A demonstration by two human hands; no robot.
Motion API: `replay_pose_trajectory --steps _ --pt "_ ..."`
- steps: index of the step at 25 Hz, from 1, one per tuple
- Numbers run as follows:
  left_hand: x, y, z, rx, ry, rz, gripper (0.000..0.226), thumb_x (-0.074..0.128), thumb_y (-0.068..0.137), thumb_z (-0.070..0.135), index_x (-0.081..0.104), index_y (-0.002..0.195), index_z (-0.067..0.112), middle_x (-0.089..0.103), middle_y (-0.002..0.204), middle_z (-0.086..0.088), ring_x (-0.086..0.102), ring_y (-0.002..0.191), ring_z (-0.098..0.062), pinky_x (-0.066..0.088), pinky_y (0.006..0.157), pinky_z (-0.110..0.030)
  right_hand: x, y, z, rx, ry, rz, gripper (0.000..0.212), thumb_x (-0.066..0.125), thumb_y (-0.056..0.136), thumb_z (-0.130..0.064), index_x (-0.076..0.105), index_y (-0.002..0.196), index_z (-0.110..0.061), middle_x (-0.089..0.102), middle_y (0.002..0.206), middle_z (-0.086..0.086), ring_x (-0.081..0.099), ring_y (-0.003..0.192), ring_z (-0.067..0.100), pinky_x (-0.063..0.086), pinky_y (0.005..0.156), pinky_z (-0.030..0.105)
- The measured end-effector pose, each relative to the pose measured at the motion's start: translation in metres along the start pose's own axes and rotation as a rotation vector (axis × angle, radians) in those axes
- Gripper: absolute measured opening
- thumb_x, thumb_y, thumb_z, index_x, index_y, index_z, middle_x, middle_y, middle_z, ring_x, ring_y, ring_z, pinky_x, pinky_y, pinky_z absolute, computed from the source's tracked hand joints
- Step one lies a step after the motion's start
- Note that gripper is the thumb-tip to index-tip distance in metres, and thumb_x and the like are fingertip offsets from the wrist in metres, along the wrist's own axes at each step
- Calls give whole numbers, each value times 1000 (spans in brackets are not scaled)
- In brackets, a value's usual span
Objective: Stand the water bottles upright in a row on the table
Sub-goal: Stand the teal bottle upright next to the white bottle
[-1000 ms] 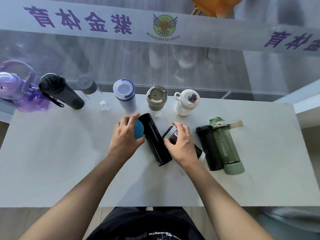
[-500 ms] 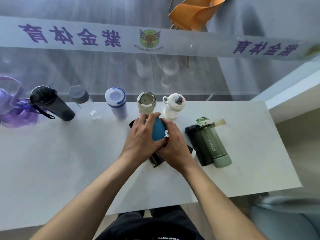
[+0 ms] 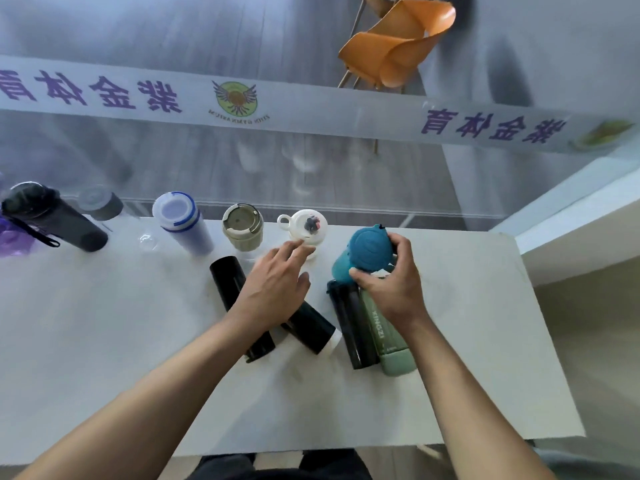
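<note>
Right hand (image 3: pixel 393 289): fingers clamped on round-lidded teal plastic bottle (image 3: pixel 363 258), held above white desk (image 3: pixel 104 341).
Left hand (image 3: pixel 277 285): fingers apart, empty.

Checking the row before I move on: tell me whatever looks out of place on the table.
Four bottles lie flat near the middle instead of standing: two black ones under the left hand, plus a dark bottle beside a green bottle. Nothing looks spilled.

Six bottles (image 3: pixel 183 223) stand, four lie (image 3: pixel 349 327), one held (image 3: pixel 360 258).
</note>
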State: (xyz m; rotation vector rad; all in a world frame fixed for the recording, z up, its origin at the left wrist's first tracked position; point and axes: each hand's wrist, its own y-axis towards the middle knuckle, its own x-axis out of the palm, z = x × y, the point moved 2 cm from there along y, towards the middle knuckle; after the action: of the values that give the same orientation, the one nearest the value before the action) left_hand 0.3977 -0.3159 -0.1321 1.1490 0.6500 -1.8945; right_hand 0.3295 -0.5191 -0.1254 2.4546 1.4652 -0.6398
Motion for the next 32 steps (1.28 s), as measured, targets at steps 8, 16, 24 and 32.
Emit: replay_pose_trajectory --steps 8,16,24,32 --pt "46 30 16 -277 186 -194 70 46 93 32 17 156 25 12 166 -2 21 147 -34 26 117 -48 -1 103 47 -9 -42 -131 78 90 67 -18 48 133 -22 59 119 -7 58 110 15 50 98 31" --pt "60 30 21 -333 196 -232 72 49 93 34 14 156 27 7 167 3 21 146 -33 29 114 -47 7 125 72 19 -97 -240 77 87 69 -16 48 136 -23 56 121 -9 53 108 11 46 101 29" --pt "63 42 21 -347 204 -215 72 48 93 34 15 156 25 3 167 2 14 149 -32 25 117 -47 7 127 74 4 -158 -206 75 88 71 -20 47 134 -19 57 123 -5 49 104 8 34 87 15" --pt "70 36 14 -334 203 -244 73 49 93 35 13 156 28 1 167 4 14 149 -32 27 114 -48 8 125 79 28 -189 -183 79 88 72 -21 44 138 -20 58 133 1 56 120 18 35 91 18"
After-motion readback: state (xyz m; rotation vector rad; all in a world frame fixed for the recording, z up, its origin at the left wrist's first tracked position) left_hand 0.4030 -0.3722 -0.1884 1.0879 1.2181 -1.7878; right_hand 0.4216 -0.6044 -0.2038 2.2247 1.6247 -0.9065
